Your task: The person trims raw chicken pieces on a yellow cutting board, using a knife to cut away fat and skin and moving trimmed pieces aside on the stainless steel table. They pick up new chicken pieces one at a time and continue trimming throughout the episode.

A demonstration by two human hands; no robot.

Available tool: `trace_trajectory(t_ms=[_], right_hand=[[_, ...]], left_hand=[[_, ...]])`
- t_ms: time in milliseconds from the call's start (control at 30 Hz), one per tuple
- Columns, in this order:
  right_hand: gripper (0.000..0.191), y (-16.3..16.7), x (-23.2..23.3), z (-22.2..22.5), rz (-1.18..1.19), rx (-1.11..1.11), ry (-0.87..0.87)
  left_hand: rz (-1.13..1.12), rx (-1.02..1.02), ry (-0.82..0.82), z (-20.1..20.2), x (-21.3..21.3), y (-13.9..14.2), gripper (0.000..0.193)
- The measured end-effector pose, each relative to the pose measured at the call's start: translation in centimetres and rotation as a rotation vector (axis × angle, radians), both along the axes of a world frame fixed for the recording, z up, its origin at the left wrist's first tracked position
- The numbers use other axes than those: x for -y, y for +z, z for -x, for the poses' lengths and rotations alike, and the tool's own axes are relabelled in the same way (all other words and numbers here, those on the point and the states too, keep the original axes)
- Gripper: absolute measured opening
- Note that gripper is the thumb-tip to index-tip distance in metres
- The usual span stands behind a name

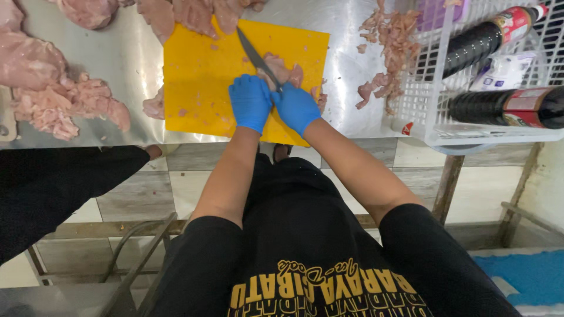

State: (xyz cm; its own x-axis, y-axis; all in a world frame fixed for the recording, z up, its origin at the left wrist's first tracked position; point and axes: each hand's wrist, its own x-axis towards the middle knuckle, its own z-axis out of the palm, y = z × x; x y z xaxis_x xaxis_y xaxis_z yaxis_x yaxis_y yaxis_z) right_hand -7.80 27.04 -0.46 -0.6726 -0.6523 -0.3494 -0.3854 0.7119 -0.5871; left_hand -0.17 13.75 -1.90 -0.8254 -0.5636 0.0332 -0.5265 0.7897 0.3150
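Right hand (295, 108) in a blue glove grips the dark-bladed knife (255, 57); left hand (250, 103) curls beside the raw chicken piece (281, 70). Both work on a yellow plastic cutting board (200, 76) on the steel table (126, 56), grey tiled floor (176, 176) below.

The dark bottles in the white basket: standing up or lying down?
Lying down: both dark bottles rest on their sides in the white basket.

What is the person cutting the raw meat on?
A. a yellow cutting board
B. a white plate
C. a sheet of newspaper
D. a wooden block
A: the piece of raw meat under the knife lies on a yellow cutting board set on the metal table, with both blue-gloved hands, the left hand and right hand, over it.
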Motion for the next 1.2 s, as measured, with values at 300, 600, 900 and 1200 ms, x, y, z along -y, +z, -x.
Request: trace_trajectory(t_ms=[300,600,900,1200], right_hand=[[0.047,3.9,-6.5,-3.6,-0.038,0.175,-0.003],[0.045,2.5,-1.8,-1.8,0.061,0.192,0.039],[0.048,2.7,-7.2,-6.1,-0.065,0.133,0.092],[0.043,6.7,-16.4,-5.0,-0.231,0.227,0.197]], left_hand=[[0.108,0.054,0.089,-0.2,-0.1,-0.1,0.023],[0.109,0.013,0.061,-0.8,-0.1,-1.4,0.021],[0.062,0.032,0.135,-0.2,0.4,-0.1,0.024],[-0.278,-0.242,0.057,-1.8,0.9,4.1,0.045]])
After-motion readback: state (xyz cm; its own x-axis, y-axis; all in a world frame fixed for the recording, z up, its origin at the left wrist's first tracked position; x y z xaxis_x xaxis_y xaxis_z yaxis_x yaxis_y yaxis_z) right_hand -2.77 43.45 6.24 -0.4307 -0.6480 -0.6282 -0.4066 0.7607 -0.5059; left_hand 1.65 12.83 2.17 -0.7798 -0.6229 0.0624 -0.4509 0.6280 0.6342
